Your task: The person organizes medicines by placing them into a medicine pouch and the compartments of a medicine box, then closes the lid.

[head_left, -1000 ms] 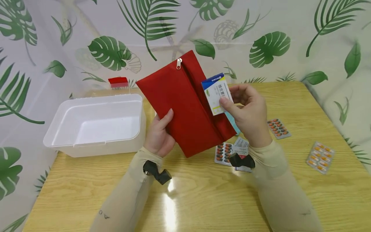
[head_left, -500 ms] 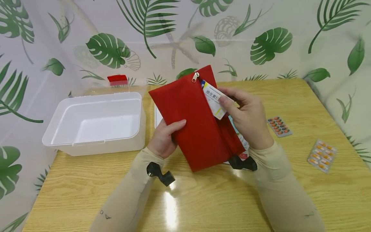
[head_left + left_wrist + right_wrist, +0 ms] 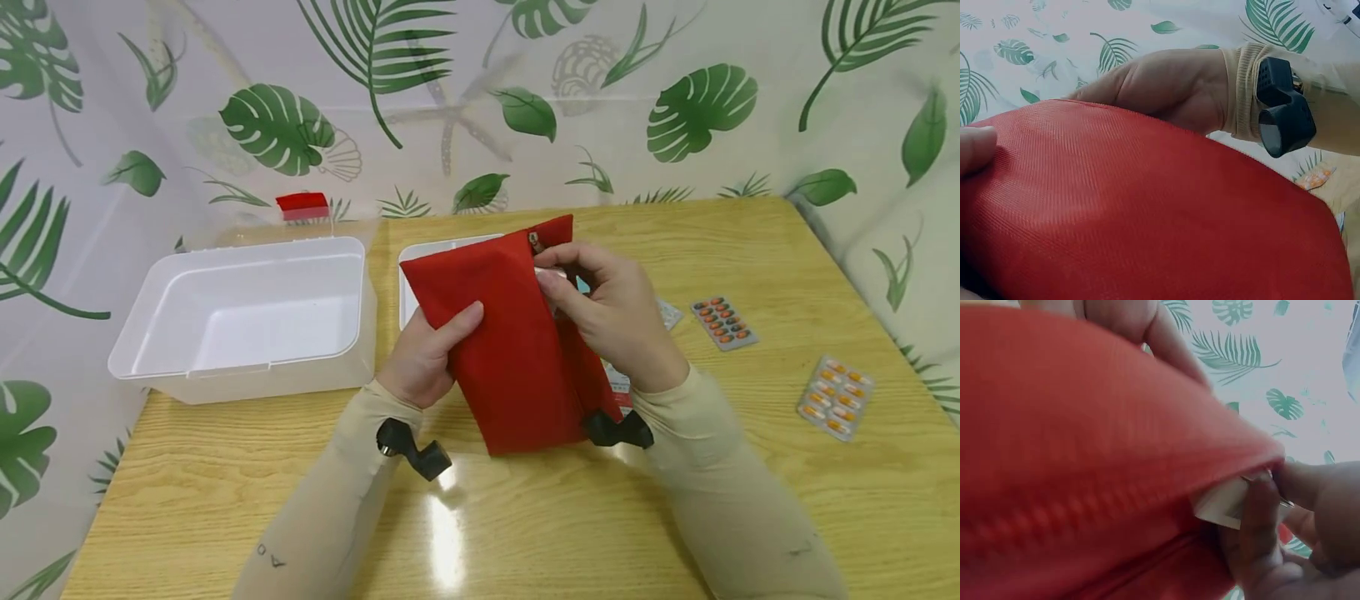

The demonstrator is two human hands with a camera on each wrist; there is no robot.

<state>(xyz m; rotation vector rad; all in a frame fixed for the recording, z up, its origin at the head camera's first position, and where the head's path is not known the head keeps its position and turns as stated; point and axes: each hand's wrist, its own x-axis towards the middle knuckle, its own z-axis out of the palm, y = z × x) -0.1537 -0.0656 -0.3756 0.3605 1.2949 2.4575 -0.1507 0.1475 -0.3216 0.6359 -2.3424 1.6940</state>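
Pouch [image 3: 504, 350] tilts between left hand [image 3: 423, 354], which grips its left edge with thumb on the front, and right hand [image 3: 618, 312], which pinches a box [image 3: 1219, 505] partly inside the mouth. Farther right, a capsule strip [image 3: 723, 323] lies on the table [image 3: 540, 533].

Left hand [image 3: 427, 354] grips the red fabric zip pouch [image 3: 498, 358], thumb on its front face. Right hand [image 3: 618, 312] pinches a small white object [image 3: 552, 272], mostly hidden by the fingers, at the pouch's opening. Seen from here, an open white plastic bin [image 3: 255, 383] sits to the left on the light wooden table [image 3: 300, 500]. To the right, well apart: a silver blister pack of orange-and-dark capsules [image 3: 723, 323]; nearer the person, one of orange-and-white capsules [image 3: 836, 398].
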